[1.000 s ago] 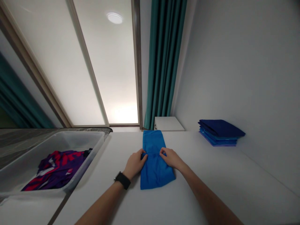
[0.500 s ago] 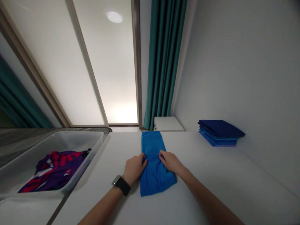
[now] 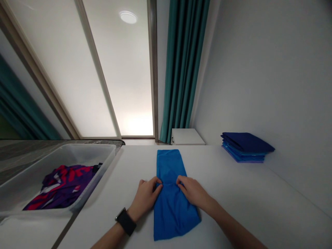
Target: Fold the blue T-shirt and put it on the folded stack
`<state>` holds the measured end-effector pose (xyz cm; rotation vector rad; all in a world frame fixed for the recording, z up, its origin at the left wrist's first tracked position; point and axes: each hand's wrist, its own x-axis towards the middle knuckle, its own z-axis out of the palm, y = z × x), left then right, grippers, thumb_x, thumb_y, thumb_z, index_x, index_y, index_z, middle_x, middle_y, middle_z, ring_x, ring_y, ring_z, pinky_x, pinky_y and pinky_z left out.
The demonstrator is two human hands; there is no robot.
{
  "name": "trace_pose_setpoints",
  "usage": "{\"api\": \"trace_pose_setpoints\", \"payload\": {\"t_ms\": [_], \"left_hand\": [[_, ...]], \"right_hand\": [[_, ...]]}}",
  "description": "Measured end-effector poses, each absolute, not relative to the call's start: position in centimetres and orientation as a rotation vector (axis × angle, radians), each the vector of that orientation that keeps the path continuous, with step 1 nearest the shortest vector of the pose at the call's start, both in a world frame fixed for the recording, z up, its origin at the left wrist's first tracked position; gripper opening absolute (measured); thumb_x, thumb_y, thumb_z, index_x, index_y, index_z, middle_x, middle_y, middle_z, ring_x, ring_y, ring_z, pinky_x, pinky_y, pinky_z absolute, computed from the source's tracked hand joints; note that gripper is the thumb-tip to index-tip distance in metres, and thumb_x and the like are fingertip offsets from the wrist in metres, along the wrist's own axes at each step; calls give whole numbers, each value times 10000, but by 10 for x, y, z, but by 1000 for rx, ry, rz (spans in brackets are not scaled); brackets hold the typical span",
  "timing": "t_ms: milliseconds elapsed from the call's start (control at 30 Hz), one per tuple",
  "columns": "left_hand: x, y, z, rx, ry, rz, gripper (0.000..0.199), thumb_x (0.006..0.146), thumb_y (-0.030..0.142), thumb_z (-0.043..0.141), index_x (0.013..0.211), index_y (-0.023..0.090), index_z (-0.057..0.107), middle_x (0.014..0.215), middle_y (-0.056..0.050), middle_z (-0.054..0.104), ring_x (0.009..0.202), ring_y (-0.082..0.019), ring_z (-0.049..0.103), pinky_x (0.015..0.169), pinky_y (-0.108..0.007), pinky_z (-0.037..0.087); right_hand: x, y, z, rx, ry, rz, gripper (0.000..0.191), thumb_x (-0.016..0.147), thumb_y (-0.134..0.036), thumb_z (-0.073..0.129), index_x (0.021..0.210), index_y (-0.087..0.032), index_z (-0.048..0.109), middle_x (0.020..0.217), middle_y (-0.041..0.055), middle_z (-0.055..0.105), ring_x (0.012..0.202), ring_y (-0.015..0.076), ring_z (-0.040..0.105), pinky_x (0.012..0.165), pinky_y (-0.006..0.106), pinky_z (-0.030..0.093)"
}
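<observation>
Blue cloth [image 3: 171,193] dragged nearer; left hand [image 3: 145,197], right hand [image 3: 193,192] still pinching its edges.

Blue garment [image 3: 172,193]: thin smooth cloth, slight sheen. Table [image 3: 233,193]: matt white, smooth. Bin [image 3: 31,180]: translucent plastic, glossy, holding patterned cloth [image 3: 62,185]. Stack [image 3: 245,147]: folded matt cloth. Curtain [image 3: 184,69]: heavy teal cloth. Watch [image 3: 126,221]: matt black strap.

Two hands [image 3: 169,193], one blue cloth [image 3: 171,200], one bin [image 3: 109,157], one folded stack [image 3: 245,147].
</observation>
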<state>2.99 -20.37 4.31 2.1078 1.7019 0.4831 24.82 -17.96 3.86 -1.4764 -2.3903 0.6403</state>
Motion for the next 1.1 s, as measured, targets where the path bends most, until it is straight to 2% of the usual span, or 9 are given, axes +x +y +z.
{"api": "trace_pose_setpoints", "payload": {"t_ms": [267, 400, 467, 533, 633, 700, 867, 967, 1100], "left_hand": [[31, -187, 46, 2166, 1754, 498, 255, 961, 370, 425, 979, 214, 626, 686, 6, 679, 662, -208, 645, 849, -389, 360], [25, -186, 41, 2155, 1780, 495, 295, 977, 380, 392, 1003, 205, 627, 656, 7, 675, 650, -211, 649, 835, -397, 394], [20, -193, 41, 2183, 1780, 550, 316, 983, 374, 376, 1042, 194, 629, 754, -30, 702, 742, -233, 664, 835, -415, 426], [17, -204, 43, 2301, 1707, 626, 318, 978, 357, 399, 1134, 191, 621, 1010, -93, 708, 956, -261, 650, 886, -438, 451], [19, -227, 47, 2553, 1382, 610, 424, 963, 356, 470, 1371, 245, 500, 1431, -99, 506, 1288, -275, 483, 1058, -465, 403], [23, -240, 48, 2647, 1187, 500, 531, 963, 377, 488, 1474, 285, 373, 1551, -62, 357, 1399, -271, 361, 1133, -479, 342], [27, -251, 38, 2664, 1134, 353, 590, 1008, 412, 396, 1544, 286, 185, 1607, -46, 192, 1463, -260, 229, 1171, -501, 294], [27, -251, 30, 2681, 1154, 345, 611, 1014, 401, 384, 1552, 285, 117, 1603, -47, 183, 1462, -259, 224, 1179, -517, 271], [28, -252, 25, 2705, 1182, 395, 651, 995, 397, 437, 1552, 285, 118, 1593, -43, 220, 1450, -258, 265, 1186, -509, 262]], "right_hand": [[249, -161, 31, -1482, -2321, 614, 182, 928, -184, 446, 991, -228, 611, 1014, 35, 686, 976, 186, 631, 847, 270, 406], [249, -159, 23, -1496, -2338, 586, 203, 943, -192, 422, 1006, -223, 612, 1026, 45, 682, 973, 193, 633, 850, 283, 409], [250, -159, 21, -1471, -2349, 586, 209, 944, -194, 418, 1012, -228, 613, 1025, 46, 681, 965, 191, 633, 849, 281, 411], [252, -158, 19, -1454, -2350, 604, 206, 932, -184, 428, 1007, -234, 613, 1019, 42, 683, 961, 187, 632, 850, 277, 412], [254, -158, 20, -1440, -2329, 636, 203, 911, -160, 438, 993, -235, 608, 1014, 36, 686, 962, 182, 631, 852, 273, 416], [254, -158, 23, -1433, -2316, 652, 202, 899, -150, 438, 979, -233, 605, 1005, 31, 689, 952, 177, 632, 848, 272, 418], [254, -160, 30, -1444, -2291, 690, 209, 889, -151, 427, 961, -220, 610, 959, 34, 694, 916, 181, 639, 827, 281, 426], [253, -159, 29, -1451, -2280, 701, 210, 885, -159, 429, 960, -223, 615, 963, 36, 692, 919, 186, 638, 835, 292, 426], [256, -158, 29, -1453, -2219, 728, 210, 884, -209, 443, 1012, -215, 610, 931, 39, 669, 892, 191, 625, 826, 301, 431]]}}
